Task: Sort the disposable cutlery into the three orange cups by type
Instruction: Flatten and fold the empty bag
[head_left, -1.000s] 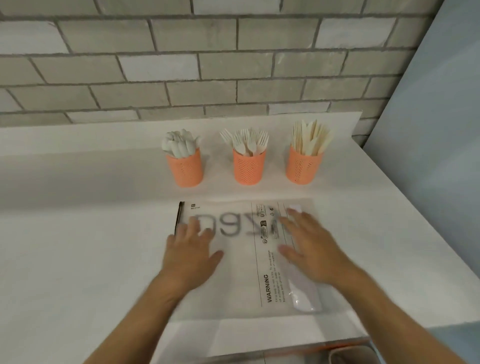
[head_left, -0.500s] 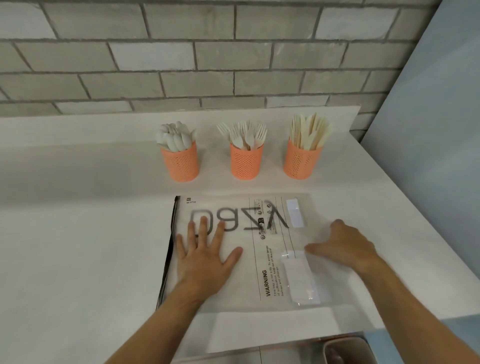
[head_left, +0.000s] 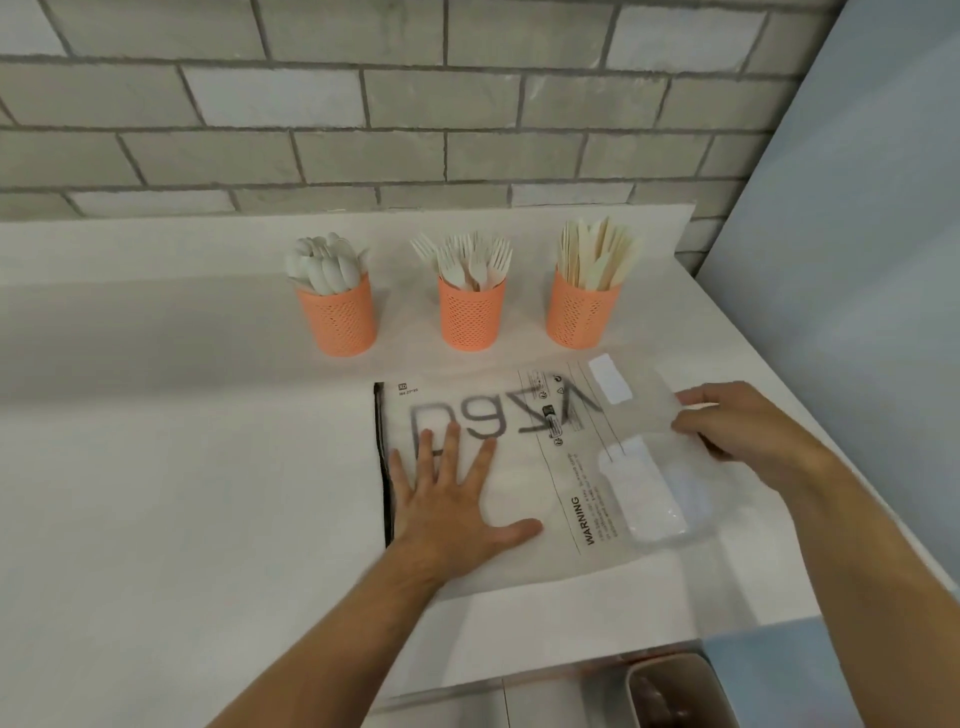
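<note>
Three orange perforated cups stand in a row near the back of the white counter. The left cup (head_left: 337, 319) holds white spoons, the middle cup (head_left: 471, 316) holds forks, and the right cup (head_left: 582, 312) holds pale knives. In front of them lies a flat clear plastic bag (head_left: 524, 462) with black printing and a zip edge on its left. My left hand (head_left: 452, 499) presses flat on the bag with fingers spread. My right hand (head_left: 743, 421) pinches the bag's right edge and lifts it slightly.
A grey brick wall rises behind the white counter (head_left: 182, 493). A pale blue panel (head_left: 857, 312) closes off the right side. Below the counter's front edge at the lower right sits a beige bin (head_left: 675, 691).
My right hand has slid from the middle of the bag to its right edge and gripped it. My left hand has flattened, fingers spread. The view moved closer.
</note>
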